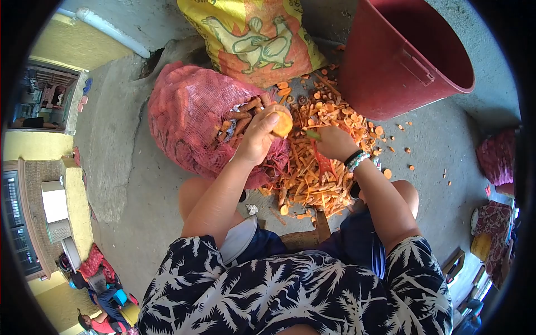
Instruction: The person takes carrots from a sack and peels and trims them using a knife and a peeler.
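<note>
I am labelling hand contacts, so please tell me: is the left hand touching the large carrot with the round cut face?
Touching. The head view shows the left hand wrapped around the carrot, just behind its cut face.

No words, brand names or numbers can be read with certainty. Beyond the left fingers (272, 119), a yellow and orange sack (262, 58) carries a printed picture of pale birds; dark printed marks at its top edge are cut off and too unclear to read.
</note>
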### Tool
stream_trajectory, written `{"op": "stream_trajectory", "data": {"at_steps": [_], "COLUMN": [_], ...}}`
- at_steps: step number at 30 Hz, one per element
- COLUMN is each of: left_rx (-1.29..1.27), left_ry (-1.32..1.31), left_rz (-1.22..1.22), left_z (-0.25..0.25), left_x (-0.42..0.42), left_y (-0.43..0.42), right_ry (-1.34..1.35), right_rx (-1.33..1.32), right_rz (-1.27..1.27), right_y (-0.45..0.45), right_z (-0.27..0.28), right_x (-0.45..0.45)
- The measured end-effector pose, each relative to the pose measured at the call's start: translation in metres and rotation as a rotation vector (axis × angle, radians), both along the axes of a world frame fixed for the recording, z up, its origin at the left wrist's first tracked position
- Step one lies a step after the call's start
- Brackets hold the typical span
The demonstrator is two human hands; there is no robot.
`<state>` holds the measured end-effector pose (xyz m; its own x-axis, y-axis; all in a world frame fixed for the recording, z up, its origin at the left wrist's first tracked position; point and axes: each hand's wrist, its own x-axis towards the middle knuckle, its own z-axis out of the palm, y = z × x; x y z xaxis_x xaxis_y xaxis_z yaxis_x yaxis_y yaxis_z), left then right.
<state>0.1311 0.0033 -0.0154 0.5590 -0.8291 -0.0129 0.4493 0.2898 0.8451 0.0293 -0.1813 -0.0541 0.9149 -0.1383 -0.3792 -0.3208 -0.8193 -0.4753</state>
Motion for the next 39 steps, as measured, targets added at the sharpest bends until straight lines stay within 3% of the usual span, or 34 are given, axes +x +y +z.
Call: {"op": "stream_trajectory", "data": {"at_steps": [2,4,6,8,10,12,16,17,18,20,21,24,28,32,34,35,36,38,39], "left_rx": [-0.003,0.307,0.342,0.426,0.367,0.36,0.314,0.299,0.284,0.272,0.26,0.354,0.364,0.402,0.105,0.118,0.122,0.042,0.032], "left_ry": [0.113,-0.18,-0.113,0.118,0.106,-0.177,-0.129,-0.118,-0.107,-0.131,-0.155,-0.226,-0.292,-0.533,-0.117,-0.338,-0.345,-0.183,-0.075], "left_rz": [0.022,0.049,0.081,0.098,0.173,0.201,0.235,0.278,0.32,0.387,0.453,0.507,0.501,0.518,0.477,0.445,0.427,0.487,0.426], "left_z": [0.005,0.007,0.01,0.009,0.007,0.009,0.012,0.015,0.016,0.013,0.012,0.014,-0.002,-0.003,0.017,0.032,0.032,0.026,0.016], "left_x": [-0.001,0.001,0.001,0.005,0.007,0.011,0.015,0.014,0.013,0.011,0.009,0.005,0.006,0.004,-0.004,-0.007,-0.005,0.002,0.014], "left_y": [-0.001,-0.001,0.0,0.002,0.003,0.005,0.009,0.008,0.007,0.005,0.004,-0.001,-0.004,-0.007,-0.013,-0.013,-0.014,-0.013,-0.011], "right_ry": [-0.071,-0.146,-0.312,-0.34,-0.329,-0.293,-0.26,-0.163,-0.164,-0.06,0.078,0.093,0.08,0.061,0.211,0.357,0.347,0.311,0.168], "right_rx": [0.013,0.029,0.161,0.214,0.268,0.268,0.368,0.595,0.595,1.077,1.175,1.273,1.262,1.122,0.987,0.854,0.866,0.875,0.816], "right_rz": [-0.11,-0.213,-0.307,-0.334,-0.339,-0.305,-0.219,-0.247,-0.245,-0.368,-0.455,-0.439,-0.441,-0.412,-0.318,-0.228,-0.241,-0.464,-0.53], "right_y": [-0.008,-0.014,-0.019,-0.016,-0.014,-0.011,-0.003,0.002,0.006,0.024,0.031,0.04,0.045,0.045,0.042,0.044,0.05,0.061,0.058], "right_z": [0.006,0.011,0.016,0.02,0.02,0.02,0.012,0.014,0.018,0.029,0.027,0.023,0.025,0.014,-0.025,-0.043,-0.05,-0.054,-0.052], "right_x": [0.004,0.008,0.01,0.011,0.012,0.013,0.012,0.014,0.013,0.007,0.006,0.006,0.008,0.011,0.009,0.009,0.006,0.004,0.01]}}
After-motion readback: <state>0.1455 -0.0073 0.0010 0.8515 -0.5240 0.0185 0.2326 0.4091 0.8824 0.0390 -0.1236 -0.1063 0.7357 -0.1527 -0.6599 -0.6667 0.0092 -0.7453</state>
